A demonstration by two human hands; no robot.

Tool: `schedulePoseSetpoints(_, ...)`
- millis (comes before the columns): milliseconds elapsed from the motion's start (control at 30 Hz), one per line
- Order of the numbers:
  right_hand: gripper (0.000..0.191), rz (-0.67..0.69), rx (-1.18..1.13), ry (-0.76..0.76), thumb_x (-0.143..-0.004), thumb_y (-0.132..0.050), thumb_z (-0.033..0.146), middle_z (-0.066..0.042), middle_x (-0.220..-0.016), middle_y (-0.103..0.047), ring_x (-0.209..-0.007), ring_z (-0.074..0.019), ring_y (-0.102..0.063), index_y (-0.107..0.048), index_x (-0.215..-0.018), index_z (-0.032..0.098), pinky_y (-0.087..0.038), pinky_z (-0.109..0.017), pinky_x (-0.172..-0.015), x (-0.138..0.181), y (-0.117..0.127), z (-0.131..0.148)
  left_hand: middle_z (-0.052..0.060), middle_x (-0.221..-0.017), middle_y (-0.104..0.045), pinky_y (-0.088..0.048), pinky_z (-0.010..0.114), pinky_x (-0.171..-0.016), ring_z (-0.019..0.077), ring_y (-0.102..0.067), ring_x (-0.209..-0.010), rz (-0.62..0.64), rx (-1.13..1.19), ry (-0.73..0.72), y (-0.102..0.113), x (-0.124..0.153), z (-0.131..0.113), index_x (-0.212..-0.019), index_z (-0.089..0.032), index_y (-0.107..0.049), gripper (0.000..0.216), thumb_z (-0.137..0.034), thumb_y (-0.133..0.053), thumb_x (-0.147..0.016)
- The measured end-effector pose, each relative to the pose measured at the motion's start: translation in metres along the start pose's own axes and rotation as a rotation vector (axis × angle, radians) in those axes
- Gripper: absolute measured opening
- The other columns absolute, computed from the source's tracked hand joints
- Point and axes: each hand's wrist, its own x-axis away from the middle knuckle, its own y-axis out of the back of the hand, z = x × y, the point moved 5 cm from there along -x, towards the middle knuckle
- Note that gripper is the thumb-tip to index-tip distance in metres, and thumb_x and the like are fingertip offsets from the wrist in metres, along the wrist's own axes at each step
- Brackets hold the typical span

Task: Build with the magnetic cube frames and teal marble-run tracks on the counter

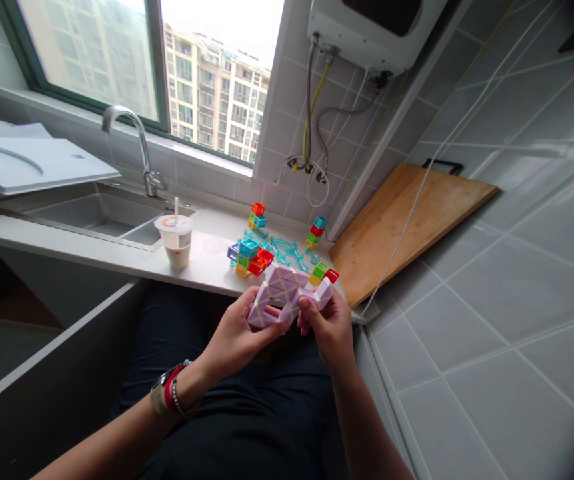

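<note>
While the left hand (237,331) and right hand (333,325) pinch the purple toy (283,290) just below frame centre, a careless twist could topple nearby blocks (249,249).

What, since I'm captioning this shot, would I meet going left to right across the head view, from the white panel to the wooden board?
White panel → faucet → lidded cup → left hand → segmented lilac toy → right hand → wooden board.

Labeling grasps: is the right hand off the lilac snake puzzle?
No, the right hand and left hand both hold the lilac snake puzzle.
</note>
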Motion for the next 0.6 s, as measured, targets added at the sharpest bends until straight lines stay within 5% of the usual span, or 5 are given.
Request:
schedulePoseSetpoints(233, 0.035, -0.123, 0.041, 0.014, -0.082, -0.082, 0.045, 0.003, -0.074, -0.067, -0.052, -0.0114, -0.06, -0.059, -0.092, 0.021, -0.052, -0.021, -0.042, 0.005, -0.007, 0.005, 0.007, -0.094, -0.08, -0.057, 0.026, -0.07, 0.0212, -0.076, -0.08, 0.032, 0.071, 0.042, -0.002, 0.002, 0.002, -0.124, -0.018, -0.058, 0.05, -0.035, -0.083, -0.084)
schedulePoseSetpoints(600, 0.03, -0.321, 0.393, 0.305, -0.08, -0.084, 0.038, 0.0, -0.08, -0.069, -0.06, -0.014, -0.062, -0.061, -0.092, 0.022, -0.054, -0.025, -0.056, 0.03, -0.017, 0.019, 0.005, -0.09, -0.078, -0.057, 0.026, -0.07, 0.0191, -0.074, -0.077, -0.057, 0.054, -0.023, -0.003, 0.005, 0.006, -0.113, -0.017, -0.059, 0.041, -0.035, -0.082, -0.084)
